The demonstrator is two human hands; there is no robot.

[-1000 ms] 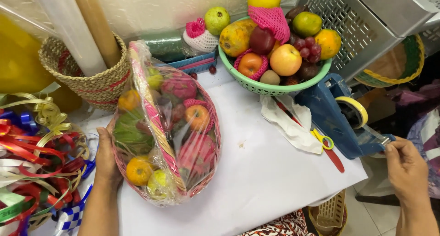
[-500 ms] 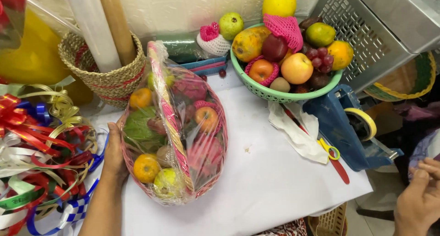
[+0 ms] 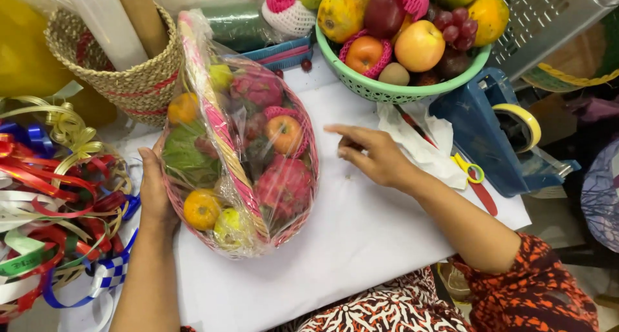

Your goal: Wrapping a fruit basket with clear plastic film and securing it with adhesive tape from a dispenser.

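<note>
I see my left hand [image 3: 155,193] flat against the side of the wrapped fruit basket [image 3: 238,158] lying on the white table [image 3: 361,241], steadying it without closing around it. My right hand [image 3: 374,154] hovers just beside it, fingers loosely extended, holding nothing.

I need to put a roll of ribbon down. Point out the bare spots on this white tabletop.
Free: the white tabletop between the cellophane-wrapped pink fruit basket and the blue tape dispenser, below the right hand. Crowded: the left edge with the ribbon pile, and the back by the green fruit bowl and woven basket.
</note>
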